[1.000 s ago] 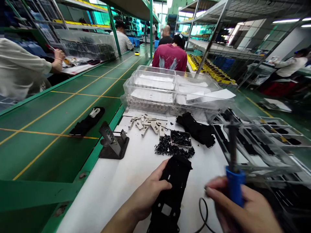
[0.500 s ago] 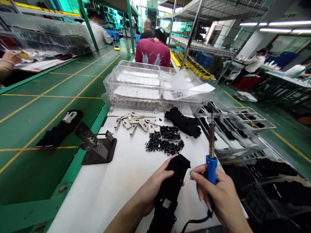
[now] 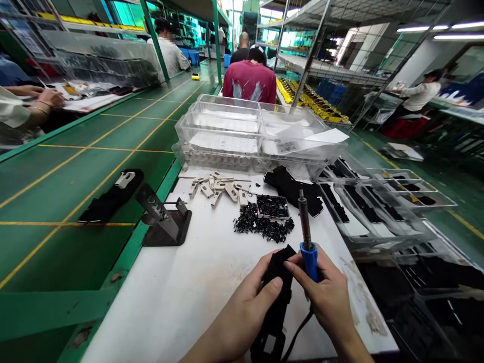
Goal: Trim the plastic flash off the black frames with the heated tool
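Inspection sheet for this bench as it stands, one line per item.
surface: white bench top, scuffed near right edge
job's things: black plastic frame; soldering iron, blue handle
clutter: black plastic scraps beside small tray; grey plastic pieces
grippers: left hand holds frame; right hand holds iron
cables: black iron cord, running out of view
surroundings: clear plastic trays stacked ahead; green conveyor belt left; co-worker beyond
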